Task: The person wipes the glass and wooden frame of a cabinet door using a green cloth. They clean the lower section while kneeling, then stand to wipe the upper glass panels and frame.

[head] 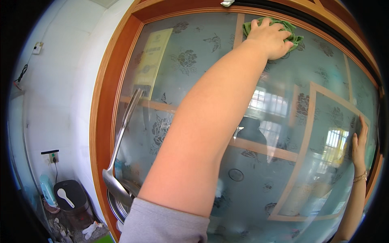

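My left hand [269,38] presses a crumpled green cloth [293,30] against the upper part of a patterned glass pane [188,39], just below its wooden frame [104,121]. The bare forearm crosses the middle of the view from a grey sleeve at the bottom. Farther right, my right hand [360,144] lies against the glass near its right edge, fingers up and holding nothing. A bracelet or watch [360,177] circles that wrist. Flower and butterfly figures cover the glass, and light-coloured strips show through or on it. Bright window reflections lie across the pane.
A metal cooking utensil [121,145] with a long handle leans in front of the glass at left, above round metal ware [114,206]. Lower left, a dark appliance [74,200] carries a white rice paddle [65,197] beside a light-blue bottle-like item [48,189]. A plugged wall socket [53,157] sits above.
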A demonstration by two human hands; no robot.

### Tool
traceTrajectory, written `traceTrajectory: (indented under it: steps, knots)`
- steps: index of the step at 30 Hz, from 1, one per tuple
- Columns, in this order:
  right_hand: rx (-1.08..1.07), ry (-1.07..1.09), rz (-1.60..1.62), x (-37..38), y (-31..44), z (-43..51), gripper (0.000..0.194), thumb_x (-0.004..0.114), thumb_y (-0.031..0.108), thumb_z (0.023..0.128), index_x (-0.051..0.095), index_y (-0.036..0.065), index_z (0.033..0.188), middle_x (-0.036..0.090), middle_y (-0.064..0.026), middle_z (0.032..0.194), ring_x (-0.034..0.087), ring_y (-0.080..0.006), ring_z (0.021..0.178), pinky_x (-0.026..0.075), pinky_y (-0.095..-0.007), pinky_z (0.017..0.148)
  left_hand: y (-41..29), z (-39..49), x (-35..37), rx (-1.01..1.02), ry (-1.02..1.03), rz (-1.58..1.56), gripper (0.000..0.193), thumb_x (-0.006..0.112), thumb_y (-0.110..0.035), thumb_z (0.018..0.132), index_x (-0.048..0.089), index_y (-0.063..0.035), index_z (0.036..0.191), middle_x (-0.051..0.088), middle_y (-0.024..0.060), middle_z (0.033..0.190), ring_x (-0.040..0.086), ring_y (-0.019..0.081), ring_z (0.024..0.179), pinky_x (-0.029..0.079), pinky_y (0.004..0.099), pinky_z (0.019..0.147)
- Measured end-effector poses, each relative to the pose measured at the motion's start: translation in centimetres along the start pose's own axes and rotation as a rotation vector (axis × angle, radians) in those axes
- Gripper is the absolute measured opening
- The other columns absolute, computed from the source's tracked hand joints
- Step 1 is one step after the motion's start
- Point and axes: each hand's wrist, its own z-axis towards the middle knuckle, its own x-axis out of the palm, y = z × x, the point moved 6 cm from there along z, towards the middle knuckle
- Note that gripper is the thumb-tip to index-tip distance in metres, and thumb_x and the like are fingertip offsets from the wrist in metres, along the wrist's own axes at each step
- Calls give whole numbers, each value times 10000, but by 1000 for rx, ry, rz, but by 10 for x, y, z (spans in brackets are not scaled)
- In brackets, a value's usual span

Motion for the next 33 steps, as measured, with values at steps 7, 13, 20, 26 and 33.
traceTrajectory:
  steps: [7, 13, 20, 26, 33]
  knots:
    - [58, -28, -39, 12, -5, -9, 646, 339, 491, 1038, 256, 185, 1600, 268, -109, 1645, 221, -306, 1528, 198, -475, 1245, 181, -45, -12, -300, 120, 78, 538, 359, -531, 1013, 542, -261, 1440, 450, -8, 1544, 353, 263, 1444, 336, 533, 1141]
    - [68, -7, -20, 12, -9, -8, 699, 330, 571, 1030, 246, 182, 1604, 262, -101, 1648, 207, -299, 1533, 188, -473, 1247, 349, -149, -52, -674, 156, 213, 617, 314, -568, 1012, 458, -229, 1507, 353, -18, 1616, 329, 272, 1469, 301, 543, 1164]
    - [120, -6, -32, 15, -13, -15, 667, 356, 498, 1038, 237, 170, 1607, 240, -102, 1658, 181, -292, 1542, 164, -467, 1254, 350, -137, -58, -790, 217, 214, 617, 264, -525, 1033, 443, -189, 1518, 355, 12, 1615, 284, 311, 1483, 237, 565, 1170]
    - [187, -30, 66, 21, -17, -16, 653, 385, 429, 1044, 231, 131, 1605, 234, -109, 1660, 160, -281, 1548, 148, -445, 1258, 208, -67, -17, -144, 86, 57, 598, 371, -549, 1014, 491, -158, 1450, 436, 116, 1526, 355, 308, 1439, 273, 582, 1138]
    - [203, 6, 35, 18, -13, -16, 617, 367, 376, 1057, 246, 100, 1596, 254, -119, 1648, 183, -287, 1540, 155, -429, 1256, 300, -108, -39, -335, 49, 73, 586, 419, -493, 1008, 456, -155, 1485, 418, 140, 1532, 385, 311, 1435, 314, 535, 1159]
